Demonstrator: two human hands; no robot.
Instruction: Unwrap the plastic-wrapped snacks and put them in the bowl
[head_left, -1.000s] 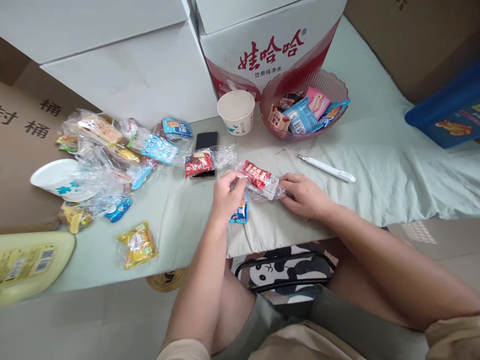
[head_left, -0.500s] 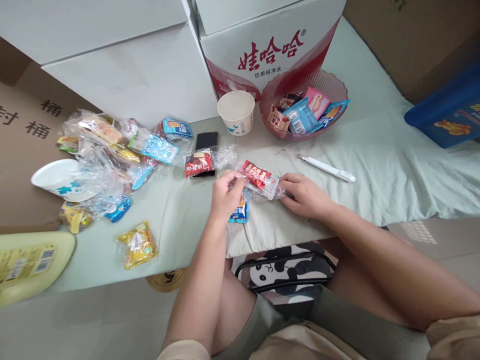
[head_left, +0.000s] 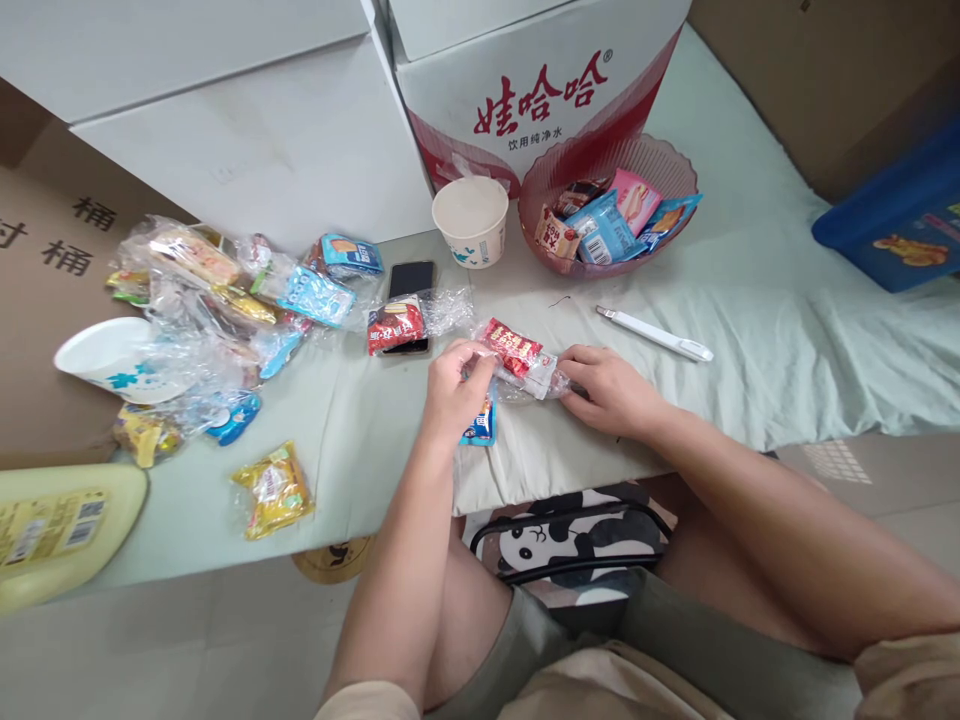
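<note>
A clear plastic bag with a red snack packet (head_left: 511, 347) and a silver-white packet (head_left: 541, 377) lies stretched between my hands. My left hand (head_left: 457, 390) pinches the bag's left end. The right end is gripped by the fingers of my right hand (head_left: 606, 388). A blue snack packet (head_left: 481, 424) rests on the cloth, partly covered by my left hand. Just beyond, a red wrapped snack (head_left: 396, 324) in clear plastic lies across a dark phone (head_left: 412, 281).
At the back stand a paper cup (head_left: 470, 222) and a pink glass bowl (head_left: 546, 258) of snack packets, before a white carton (head_left: 442, 95). A white utility knife (head_left: 654, 334) lies right. Left are heaped wrapped snacks (head_left: 195, 255), a tipped paper cup (head_left: 94, 355) and a yellow packet (head_left: 276, 492).
</note>
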